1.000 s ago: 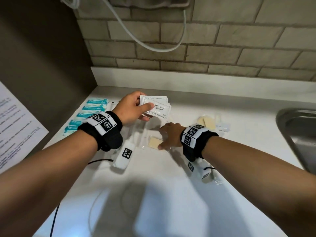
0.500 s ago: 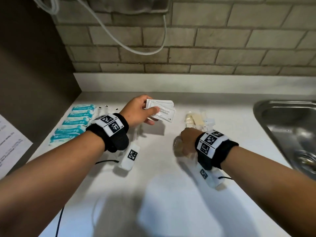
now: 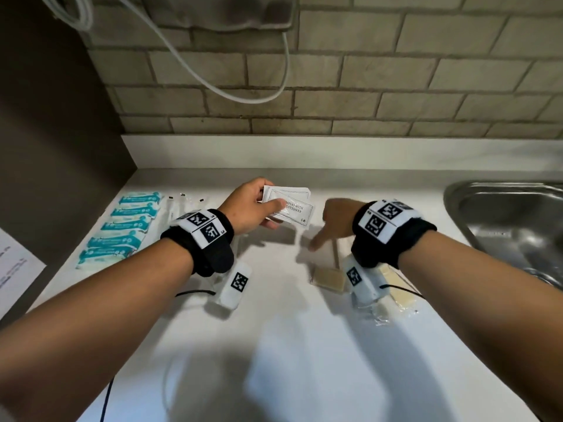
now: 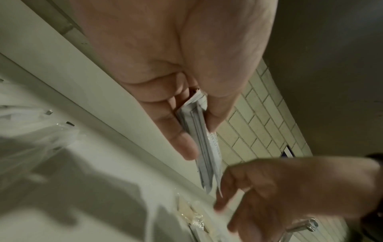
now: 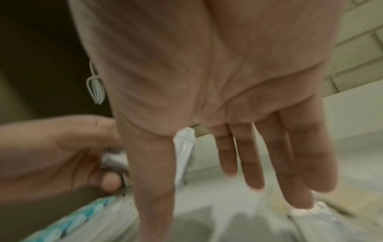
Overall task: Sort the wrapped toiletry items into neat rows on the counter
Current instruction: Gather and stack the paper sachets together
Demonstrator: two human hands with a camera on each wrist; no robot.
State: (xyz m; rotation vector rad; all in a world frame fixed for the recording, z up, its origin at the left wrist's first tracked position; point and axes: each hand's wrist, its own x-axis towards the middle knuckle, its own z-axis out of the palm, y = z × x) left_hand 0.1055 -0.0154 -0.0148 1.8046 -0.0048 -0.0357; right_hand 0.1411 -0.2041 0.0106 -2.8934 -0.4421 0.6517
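My left hand (image 3: 254, 210) pinches a small stack of white shampoo sachets (image 3: 291, 205) between thumb and fingers, above the back of the white counter (image 3: 274, 345). The left wrist view shows the sachets (image 4: 204, 147) edge-on in that pinch. Just right of the stack hovers my right hand (image 3: 330, 228), fingers straight and empty; its fingers (image 5: 275, 155) are spread in the right wrist view. Two clear-wrapped beige soap bars (image 3: 330, 280) (image 3: 396, 289) lie below my right wrist. A row of teal packets (image 3: 128, 226) sits at the far left.
A steel sink (image 3: 511, 226) is sunk into the counter at the right. Thin clear-wrapped items (image 3: 179, 205) lie beside the teal packets. A dark panel (image 3: 54, 147) bounds the left, and a brick wall (image 3: 335, 95) with a hanging white cable (image 3: 213, 83) the back.
My right hand carried a soap bar rightward, let it go beside another bar, and rose open toward the sachets. The left hand kept holding the sachet stack.
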